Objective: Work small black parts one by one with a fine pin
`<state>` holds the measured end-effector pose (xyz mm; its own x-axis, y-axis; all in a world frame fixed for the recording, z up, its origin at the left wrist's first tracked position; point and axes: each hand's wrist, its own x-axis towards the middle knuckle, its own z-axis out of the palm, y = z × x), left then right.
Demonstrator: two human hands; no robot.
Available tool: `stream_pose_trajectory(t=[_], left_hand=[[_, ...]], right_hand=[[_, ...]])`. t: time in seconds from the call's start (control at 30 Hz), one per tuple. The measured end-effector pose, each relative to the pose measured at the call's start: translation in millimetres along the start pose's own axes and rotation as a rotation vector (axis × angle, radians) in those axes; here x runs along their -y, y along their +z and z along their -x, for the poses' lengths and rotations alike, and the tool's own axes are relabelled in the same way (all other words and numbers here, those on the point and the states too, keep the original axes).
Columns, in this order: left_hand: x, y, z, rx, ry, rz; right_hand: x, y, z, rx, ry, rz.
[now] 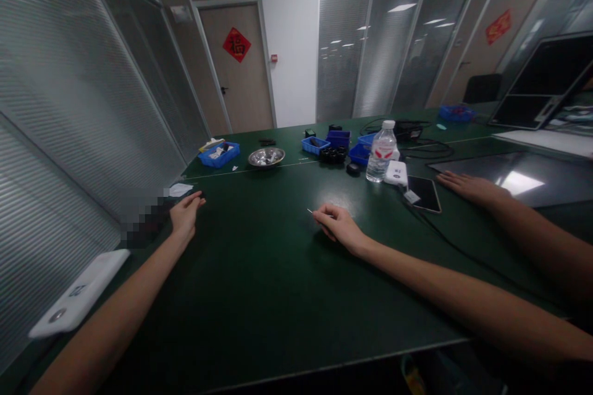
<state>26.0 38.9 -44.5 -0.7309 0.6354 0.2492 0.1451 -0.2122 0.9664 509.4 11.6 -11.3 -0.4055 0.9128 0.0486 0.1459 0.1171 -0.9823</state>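
My right hand point(339, 226) rests on the dark green table point(259, 271) near its middle. Its fingers are pinched on a thin, pale pin-like piece point(309, 211) that sticks out to the left. My left hand point(186, 213) lies on the table at the left, beside a blurred dark patch. Its fingers are drawn together and point right; whatever they hold is too small to see.
Another person's hand point(466, 186) lies flat at the right beside a dark phone point(424, 193) and its cable. Behind stand a water bottle point(380, 152), a white pack point(396, 172), blue bins point(220, 153), and a metal bowl point(266, 157). A white device point(78, 299) lies near left.
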Motion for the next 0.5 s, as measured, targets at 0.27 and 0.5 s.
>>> stream_pose_trajectory(t=[0.27,0.5], left_hand=[[2.1,-1.5,-2.0,0.015,-0.027,0.003],[-4.8,0.6,4.0,0.008,-0.024,0.003]], right_hand=[[4.1,-0.5,2.5,0.010,0.007,0.001],[9.3,-0.3,4.8,0.015,0.016,-0.002]])
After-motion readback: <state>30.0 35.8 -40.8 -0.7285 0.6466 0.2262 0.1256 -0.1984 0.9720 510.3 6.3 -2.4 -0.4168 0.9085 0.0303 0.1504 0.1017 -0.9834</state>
